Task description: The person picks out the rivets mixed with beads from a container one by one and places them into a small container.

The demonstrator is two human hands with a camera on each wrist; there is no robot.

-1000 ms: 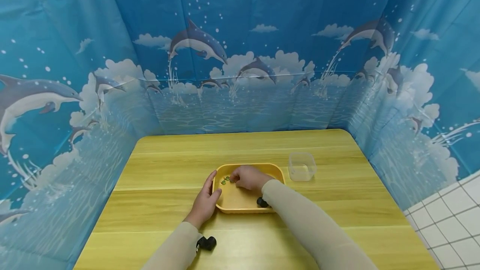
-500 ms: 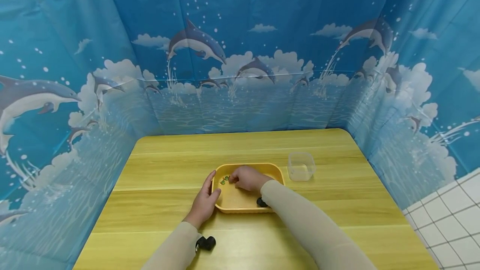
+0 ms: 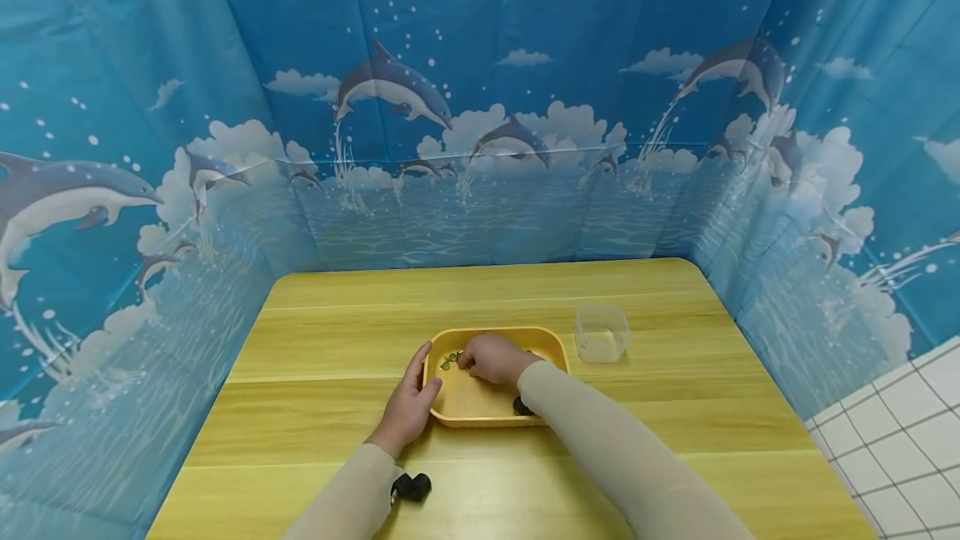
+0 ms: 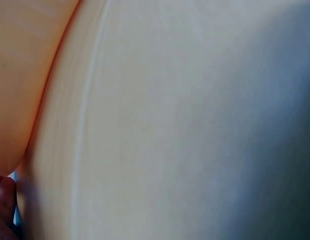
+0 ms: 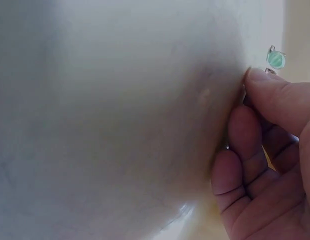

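The yellow tray sits on the table. At its left side is my left hand, fingers along the outer wall and thumb over the rim; the left wrist view catches only a fingertip by the tray wall. Inside the tray, my right hand has curled fingers, its tips low near the floor. A small round green charm with a silver loop lies just beyond the thumb. Another silver loop shows at the thumb tip, its charm mostly hidden by the fingers. Several small green charms lie left of that hand.
A clear square plastic box stands to the right of the tray. The wood-grain table is backed by a blue dolphin curtain. A black wrist camera hangs below the left sleeve.
Both hands stay nearly in place. The right fingertips remain at the same spot in the tray, with only slight movement. The tray and box have not moved.
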